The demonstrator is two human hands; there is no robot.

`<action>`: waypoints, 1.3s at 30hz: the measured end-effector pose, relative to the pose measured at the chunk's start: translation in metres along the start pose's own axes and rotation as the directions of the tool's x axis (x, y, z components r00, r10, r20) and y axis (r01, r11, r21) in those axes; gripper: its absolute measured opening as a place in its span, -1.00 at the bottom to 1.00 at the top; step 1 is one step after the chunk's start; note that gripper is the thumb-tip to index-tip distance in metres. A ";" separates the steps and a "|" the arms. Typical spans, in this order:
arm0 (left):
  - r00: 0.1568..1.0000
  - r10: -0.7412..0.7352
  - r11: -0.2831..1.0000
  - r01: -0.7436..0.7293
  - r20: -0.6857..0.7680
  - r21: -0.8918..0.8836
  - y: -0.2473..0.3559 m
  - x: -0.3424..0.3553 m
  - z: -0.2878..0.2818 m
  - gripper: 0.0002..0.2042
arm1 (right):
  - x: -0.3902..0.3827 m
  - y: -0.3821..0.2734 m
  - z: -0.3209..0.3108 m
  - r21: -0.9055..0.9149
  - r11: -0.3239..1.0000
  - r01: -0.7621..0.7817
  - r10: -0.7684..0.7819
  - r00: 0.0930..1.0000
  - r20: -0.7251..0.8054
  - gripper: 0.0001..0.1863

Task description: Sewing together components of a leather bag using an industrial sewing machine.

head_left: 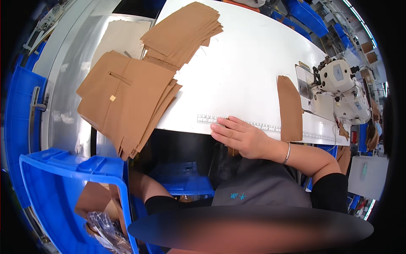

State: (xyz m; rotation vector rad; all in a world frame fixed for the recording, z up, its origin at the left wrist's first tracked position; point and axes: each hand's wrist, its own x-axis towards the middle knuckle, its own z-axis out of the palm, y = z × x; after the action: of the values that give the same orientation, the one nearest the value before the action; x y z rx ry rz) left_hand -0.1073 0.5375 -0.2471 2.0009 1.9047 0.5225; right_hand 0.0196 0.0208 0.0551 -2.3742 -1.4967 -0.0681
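Observation:
My right hand lies at the near edge of the white table, over the printed ruler scale. Its fingers are stretched out and hold nothing that I can see. My left forearm reaches down to the left, and the hand itself is hidden behind the rim of the blue bin. To the left of my right hand, a stack of brown cut fabric pieces overhangs the table edge; the top piece has a slit and a small yellow sticker. A single brown fabric piece lies to its right.
A second pile of brown fabric pieces lies farther back on the table. At the right stands a white sewing machine. Brown pieces and clear plastic wrap are inside the blue bin. Another blue container sits under the table.

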 end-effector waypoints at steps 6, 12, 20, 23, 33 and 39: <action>0.999 -0.049 0.999 0.049 -0.011 -0.023 -0.011 -0.005 0.007 -0.60 | 0.002 -0.001 -0.003 0.040 0.999 -0.036 0.033 0.997 0.070 -0.46; 0.998 -0.067 0.997 0.067 -0.008 -0.043 -0.013 -0.018 0.009 -0.59 | 0.002 -0.001 -0.003 0.029 0.999 -0.028 0.026 0.996 0.080 -0.44; 0.998 -0.063 0.997 0.063 -0.007 -0.049 -0.008 -0.009 0.016 -0.58 | 0.003 -0.001 -0.003 -0.006 1.000 -0.008 0.009 0.997 0.076 -0.47; 0.998 -0.062 0.997 0.062 0.000 -0.050 -0.007 -0.006 0.022 -0.57 | 0.003 -0.001 -0.004 -0.009 1.000 -0.005 0.005 0.998 0.059 -0.48; 0.998 -0.063 0.996 0.063 -0.001 -0.065 -0.007 -0.006 0.024 -0.56 | 0.004 -0.002 -0.003 -0.020 1.000 0.004 -0.003 0.999 0.049 -0.48; 0.998 -0.068 0.995 0.068 0.001 -0.069 -0.007 -0.006 0.026 -0.55 | 0.003 -0.002 -0.003 -0.050 0.999 0.013 -0.010 0.998 0.054 -0.48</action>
State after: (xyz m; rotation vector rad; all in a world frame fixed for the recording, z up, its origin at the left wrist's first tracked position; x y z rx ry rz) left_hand -0.1014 0.5321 -0.2736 1.8861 1.9211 0.5646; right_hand 0.0199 0.0235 0.0596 -2.4251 -1.5507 -0.0449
